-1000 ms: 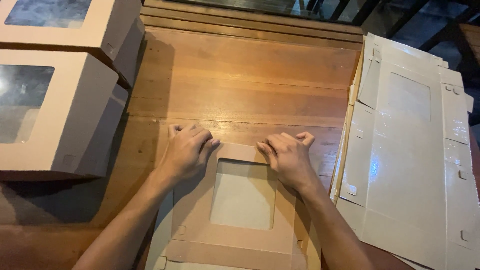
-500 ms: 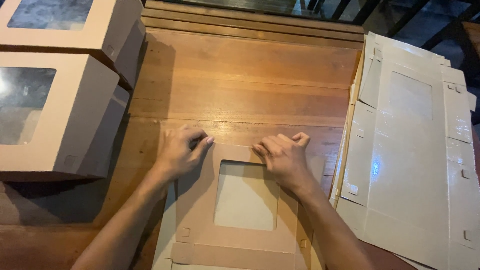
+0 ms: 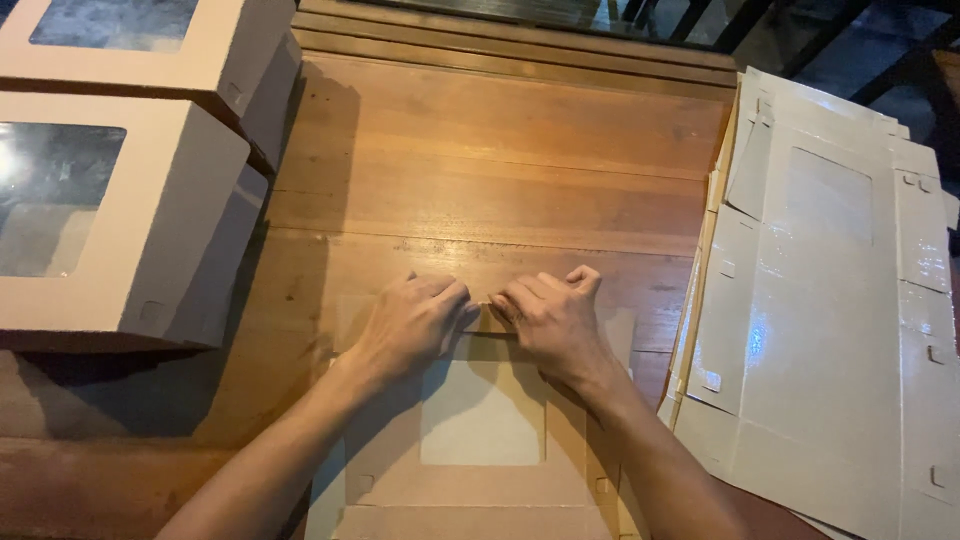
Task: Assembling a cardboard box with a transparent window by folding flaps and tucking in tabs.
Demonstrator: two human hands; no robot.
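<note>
Low in the frame's centre, the left hand [image 3: 412, 322] and right hand [image 3: 548, 318] are pressing curled fingers onto the flat box blank [image 3: 480, 440] on the worktop [image 3: 500, 170], gripping nothing; even pressure along the fold should be keeping the crease straight.

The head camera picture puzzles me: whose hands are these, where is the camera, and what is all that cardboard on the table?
There is no machine here. A person wears one camera on the head, looking down at their own two bare hands. The left hand and right hand press side by side on the far edge of a flat, unfolded cardboard box blank with a square window cut in it. Neither hand lifts anything. It lies on a wooden table. At the left stand two finished boxes with clear window lids, one behind the other. At the right lies a stack of flat blanks, pale glossy side up.
</note>
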